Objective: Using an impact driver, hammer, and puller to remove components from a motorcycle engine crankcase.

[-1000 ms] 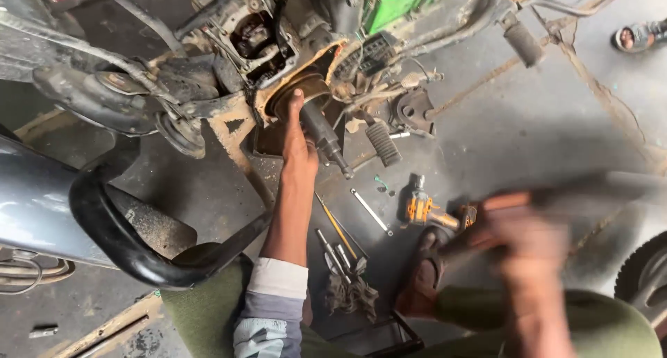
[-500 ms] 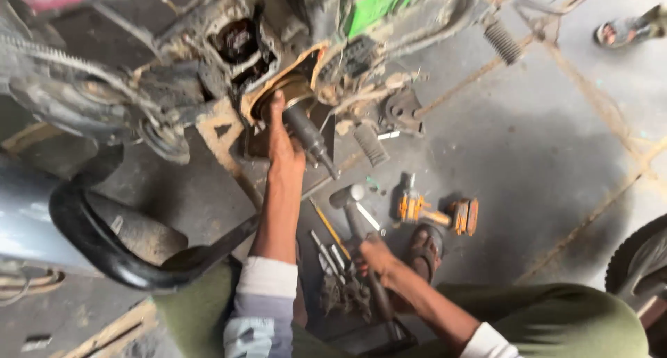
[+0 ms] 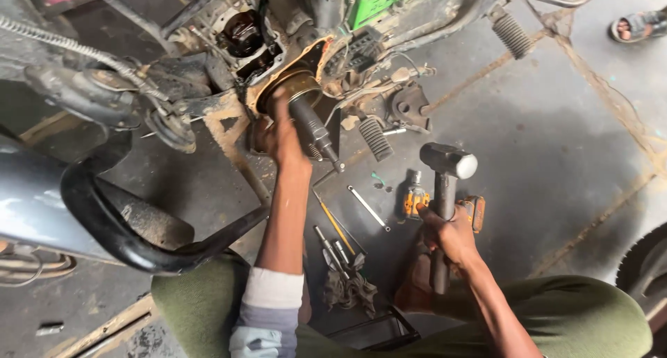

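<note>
Raised since before: one hammer (image 3: pixel 447 165) in right hand (image 3: pixel 450 234); left hand (image 3: pixel 281 137) steadies one punch (image 3: pixel 313 132)

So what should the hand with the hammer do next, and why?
Probably swing the grey steel-headed hammer in the right hand onto the outer end of the dark metal rod tool. The left hand holds that tool against the round brass-coloured engine part, and the hammer is raised, apart from it.

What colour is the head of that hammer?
The hammer head is dark grey with a shiny silver striking face, seen from the head camera.
</note>
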